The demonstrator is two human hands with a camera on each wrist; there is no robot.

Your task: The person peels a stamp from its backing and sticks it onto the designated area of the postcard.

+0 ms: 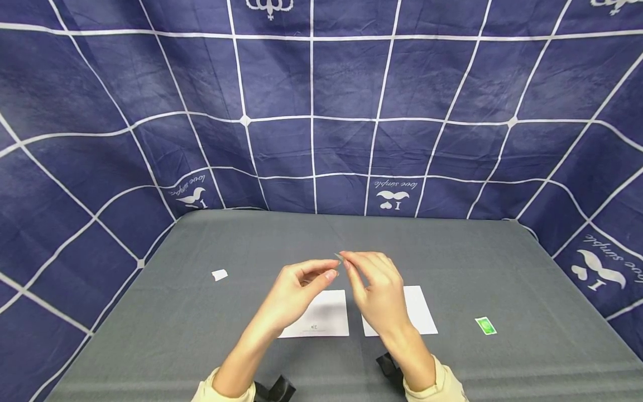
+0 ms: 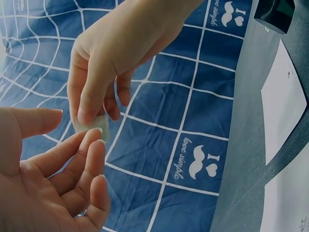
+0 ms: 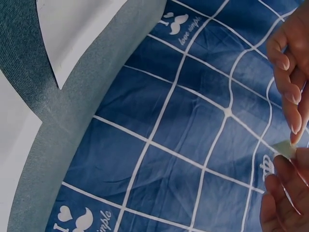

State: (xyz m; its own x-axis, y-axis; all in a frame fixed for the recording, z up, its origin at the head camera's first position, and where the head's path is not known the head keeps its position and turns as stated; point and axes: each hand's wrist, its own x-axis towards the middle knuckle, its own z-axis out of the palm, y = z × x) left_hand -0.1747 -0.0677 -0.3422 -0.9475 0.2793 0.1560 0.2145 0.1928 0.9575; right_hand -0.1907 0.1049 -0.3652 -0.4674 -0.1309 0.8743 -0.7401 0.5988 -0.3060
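Note:
Above the table, my right hand [image 1: 380, 290] pinches a small pale green stamp-sized piece of paper [image 2: 103, 126] between thumb and fingers. In the right wrist view this paper [image 3: 283, 149] shows as a small corner sticking out of the fingertips. My left hand [image 1: 293, 293] is raised beside it, palm turned up in its wrist view. Its forefinger tips touch the paper's lower edge, while the thumb stands apart and the other fingers are loosely bent. A white envelope-like sheet [image 1: 326, 315] with small print lies below the left hand, another white sheet [image 1: 421, 312] below the right.
A green stamp-like rectangle with a white border [image 1: 485, 325] lies on the grey table [image 1: 502, 262] to the right. At the left lies a small white scrap of paper [image 1: 219, 274]. A blue curtain with white lines [image 1: 346, 145] rises behind the table and on both sides.

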